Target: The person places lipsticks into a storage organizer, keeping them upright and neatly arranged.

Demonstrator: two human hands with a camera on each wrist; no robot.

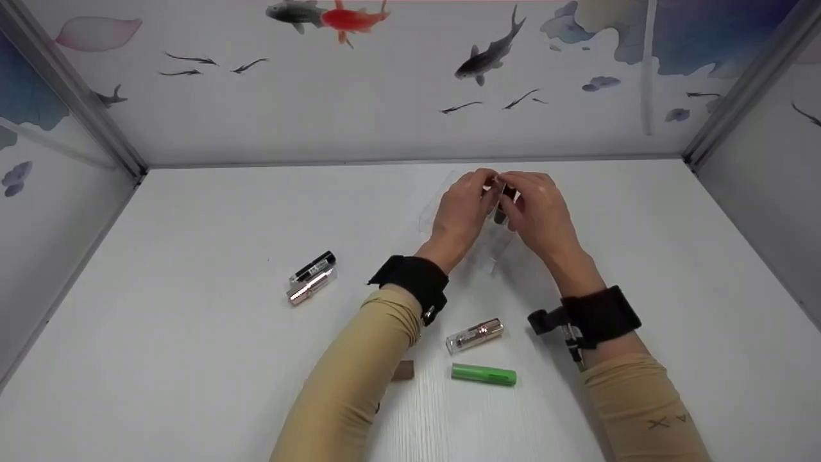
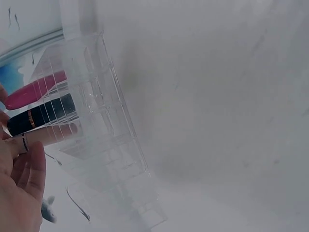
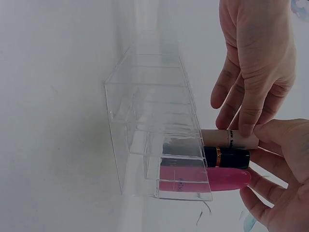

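A clear compartment organizer (image 3: 154, 89) stands on the white table under both hands. A pink tube (image 3: 227, 179), a black lipstick tube with a gold band (image 3: 231, 158) and a pale beige lipstick tube (image 3: 217, 138) stand side by side at its right end. My left hand (image 1: 463, 208) pinches the top of the beige tube from the left. From the other side, my right hand (image 1: 539, 208) has its thumb at that same tube's top, its fingers bent behind the black and pink tubes. In the left wrist view, the left hand (image 2: 21, 193) shows beside the beige tube (image 2: 50, 136).
Nearer on the table lie a rose-gold lipstick (image 1: 474, 335), a green tube (image 1: 483, 374) and a brown piece (image 1: 404, 370) partly hidden by the left sleeve. Left of the forearm lie a black tube (image 1: 313, 266) and another rose-gold lipstick (image 1: 311, 287). Printed panels (image 1: 385, 115) enclose the table.
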